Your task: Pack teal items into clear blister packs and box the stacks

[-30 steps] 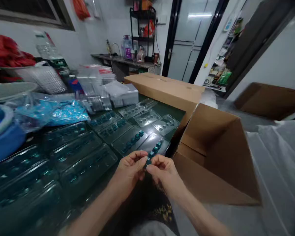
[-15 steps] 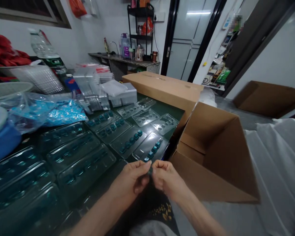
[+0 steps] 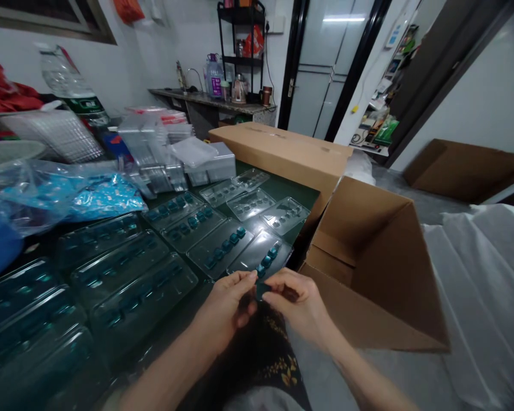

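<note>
My left hand (image 3: 227, 305) and my right hand (image 3: 297, 299) meet low in the middle of the view, their fingertips pinching a small teal block (image 3: 262, 291) between them. Just beyond my fingers lies a clear blister tray (image 3: 257, 254) holding a row of similar teal pieces. Several more clear trays (image 3: 209, 248) with teal pieces spread across the dark green table (image 3: 302, 194). Farther back, a few trays (image 3: 251, 204) look lightly filled or bare. My fingers hide part of the block.
An open cardboard box (image 3: 368, 274) stands right of my hands, with a long closed carton (image 3: 282, 145) behind it. Stacked clear trays (image 3: 149, 145) and a blue plastic bag (image 3: 107, 200) lie at the table's back left. White sheeting (image 3: 484, 302) hangs along the right.
The teal block now shows more clearly between my fingers, and my right hand sits slightly farther right. The whole scene has shifted a little left and up in view.
</note>
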The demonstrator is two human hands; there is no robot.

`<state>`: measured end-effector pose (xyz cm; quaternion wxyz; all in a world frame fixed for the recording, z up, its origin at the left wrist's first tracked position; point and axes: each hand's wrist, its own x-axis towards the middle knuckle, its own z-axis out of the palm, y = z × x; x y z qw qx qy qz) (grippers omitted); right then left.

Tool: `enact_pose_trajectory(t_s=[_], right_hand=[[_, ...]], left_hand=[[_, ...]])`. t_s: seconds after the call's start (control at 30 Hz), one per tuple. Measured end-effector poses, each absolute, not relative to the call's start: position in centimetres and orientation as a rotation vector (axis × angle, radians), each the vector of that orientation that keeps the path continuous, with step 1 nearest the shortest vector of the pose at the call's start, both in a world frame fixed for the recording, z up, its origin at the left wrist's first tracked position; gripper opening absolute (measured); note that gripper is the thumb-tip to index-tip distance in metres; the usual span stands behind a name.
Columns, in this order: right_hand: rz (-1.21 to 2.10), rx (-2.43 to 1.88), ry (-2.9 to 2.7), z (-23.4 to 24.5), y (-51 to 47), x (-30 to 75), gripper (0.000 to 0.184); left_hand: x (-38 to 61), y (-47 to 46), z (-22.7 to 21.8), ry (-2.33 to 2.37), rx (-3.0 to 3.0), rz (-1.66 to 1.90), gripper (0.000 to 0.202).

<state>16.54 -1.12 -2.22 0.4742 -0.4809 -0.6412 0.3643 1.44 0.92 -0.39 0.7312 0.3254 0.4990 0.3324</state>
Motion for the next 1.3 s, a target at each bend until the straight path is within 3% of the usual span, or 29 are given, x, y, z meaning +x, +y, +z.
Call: enact_pose_trajectory(t_s=[0.17,0.27,0.37,0.53,0.83,0.93,1.0,1.1,1.2,1.3], right_hand=[[0.498,-1.470,-1.568,-3.3,4.3,20.2,0.018],[0.316,-1.699,-1.701,-4.2,7.1,21.2,0.019],[0.279,-1.786,-1.775,-4.7,8.1,21.1,0.016],[0.215,-1.923,-1.894,-4.7,8.0,20.1,0.015],[0.182,-1.946,-2.132,-3.0,8.3,18.8,0.014],[0.183,-1.845,-2.059,-2.1,6.7,18.5,0.030],[0.334,-1.649,-1.928,-1.5,4.8,17.8,0.030],[0.854,-1.294,-1.741,-0.9,1.8,16.0,0.023],[1.250,-1.128,-1.525,-0.9,0.0,14.1,0.023],[1.434,-1.069,-1.286,-1.4,-0.2,13.1,0.025]], left_hand=[[1.1,1.5,-0.7,1.085,0.553,0.849,0.010],[0.7,1.5,-0.6,1.055,0.534,0.873,0.022],[0.4,1.4,0.0,1.036,0.568,0.885,0.026],[0.1,1.4,0.5,0.993,0.633,0.854,0.016],[-0.3,1.7,-0.4,0.989,0.695,0.881,0.023],[-0.6,1.7,-0.2,0.947,0.680,0.916,0.024],[-0.9,1.6,-0.1,0.954,0.721,0.931,0.028],[-1.0,1.2,0.0,1.023,0.836,0.981,0.037],[-0.9,0.9,0.2,1.134,0.967,1.047,0.035],[-0.8,0.7,0.4,1.197,1.071,1.081,0.029]])
